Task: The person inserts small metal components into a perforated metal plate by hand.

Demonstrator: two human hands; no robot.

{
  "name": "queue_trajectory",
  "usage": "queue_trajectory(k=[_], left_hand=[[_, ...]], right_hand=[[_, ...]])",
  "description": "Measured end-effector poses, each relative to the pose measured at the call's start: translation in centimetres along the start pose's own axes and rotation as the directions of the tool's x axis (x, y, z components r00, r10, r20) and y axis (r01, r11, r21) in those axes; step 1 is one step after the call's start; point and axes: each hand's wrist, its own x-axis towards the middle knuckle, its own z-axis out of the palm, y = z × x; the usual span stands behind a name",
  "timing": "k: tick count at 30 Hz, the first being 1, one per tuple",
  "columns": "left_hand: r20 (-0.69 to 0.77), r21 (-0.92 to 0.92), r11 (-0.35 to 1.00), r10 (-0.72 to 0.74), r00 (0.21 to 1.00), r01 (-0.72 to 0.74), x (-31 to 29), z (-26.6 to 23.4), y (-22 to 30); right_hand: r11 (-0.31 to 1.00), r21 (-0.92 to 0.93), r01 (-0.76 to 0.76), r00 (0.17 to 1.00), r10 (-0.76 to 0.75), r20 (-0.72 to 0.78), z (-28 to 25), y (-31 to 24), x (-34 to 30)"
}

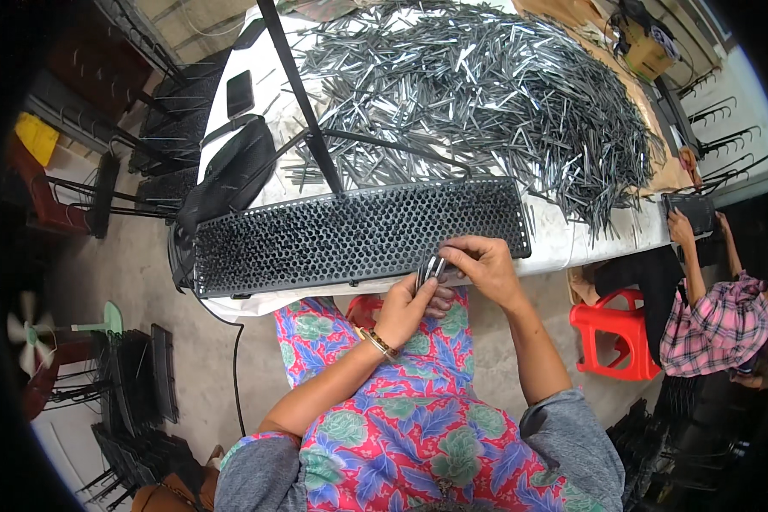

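Floor fan: a pale-bladed fan (pixel 32 331) stands at the far left of the frame.
Phone: a dark phone (pixel 240 94) lies in the upper left, on the white-covered surface (pixel 563 247).
Mesh bag: a black mesh bag (pixel 241 171) sits left of centre, close against the panel's left end.
Panel: a long black perforated panel (pixel 350 235) spans the middle of the frame, along the surface's near edge.
Left hand: the left hand (pixel 401 311) is clamped on a bunch of dark strips (pixel 433 268), just below the panel at centre.
Right hand: thumb and forefinger of the right hand (pixel 488 264) are together on the bunch's upper end; how many strips they pinch cannot be told.
Strip pile: a broad heap of loose strips (pixel 486 94) fills the upper centre and upper right.
Co-worker: a person in a plaid shirt (pixel 717 328) works at the right edge, beside a red stool (pixel 619 337).
Risk: a loosened left grip could let thin strips slide out and fall; a knock from a forearm might shift the panel off the edge.
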Motion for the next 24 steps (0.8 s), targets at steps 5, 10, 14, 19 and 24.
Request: queue_trajectory(k=[5, 10, 14, 19, 24], left_hand=[[-0.028, 0.346, 0.937, 0.064, 0.998, -0.050, -0.3, 0.3, 0.9], [0.007, -0.015, 0.999, -0.034, 0.999, 0.034, 0.1, 0.1, 0.9], [0.118, -0.226, 0.943, -0.223, 0.968, 0.244, 0.0, 0.1, 1.1], [0.126, -0.335, 0.899, -0.256, 0.959, 0.284, 0.3, -0.3, -0.1], [0.087, -0.352, 0.901, -0.238, 0.967, 0.254, 0.3, -0.3, -0.1]], right_hand=[[0.996, -0.091, 0.003, 0.995, 0.006, 0.101, -0.8, -0.6, 0.0], [0.985, -0.103, 0.139, 0.990, -0.140, -0.007, -2.4, -1.4, 0.8], [0.928, -0.215, 0.303, 0.930, -0.337, -0.146, -3.2, -1.5, 3.0], [0.895, -0.309, 0.321, 0.927, -0.364, -0.090, -3.4, -0.6, 4.4], [0.734, -0.484, 0.476, 0.854, -0.517, 0.056, -3.5, 0.6, 4.8]])
